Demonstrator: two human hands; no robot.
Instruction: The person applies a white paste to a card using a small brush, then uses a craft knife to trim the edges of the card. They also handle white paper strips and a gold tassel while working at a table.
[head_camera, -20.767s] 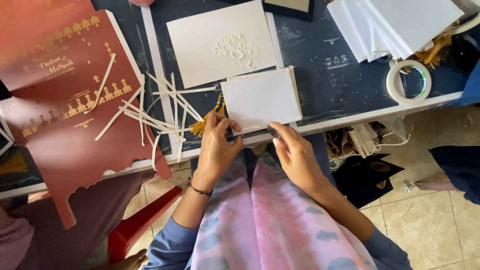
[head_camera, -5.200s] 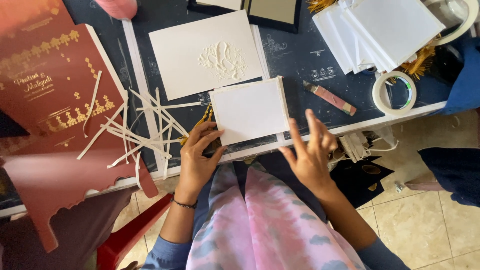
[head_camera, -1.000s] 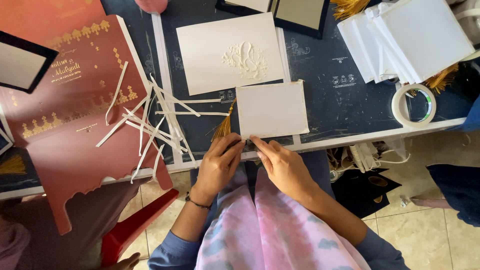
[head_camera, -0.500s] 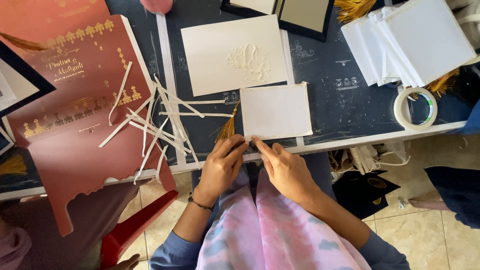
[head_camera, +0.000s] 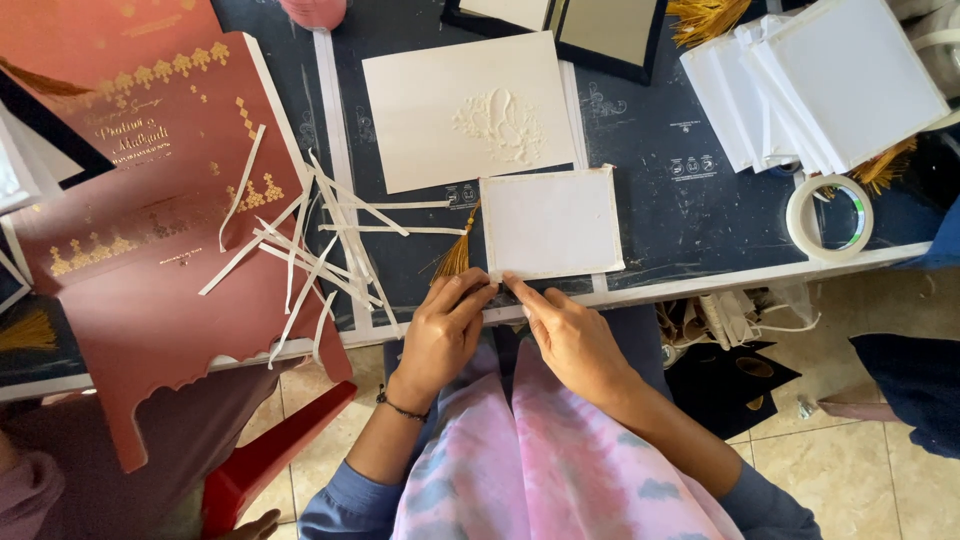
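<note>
Both hands pinch, prob., white card near edge.

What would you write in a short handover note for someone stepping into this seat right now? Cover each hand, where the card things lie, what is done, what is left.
Left hand: fingertips at the white card's near left corner, beside the gold tassel.
Right hand: fingertips pressing the card's near edge.
Card lies flat on the dark table.
Done: peeled paper strips heaped to the left; finished white cards stacked far right.
Left: whether the near edge is finished cannot be told; tape roll sits right.
</note>
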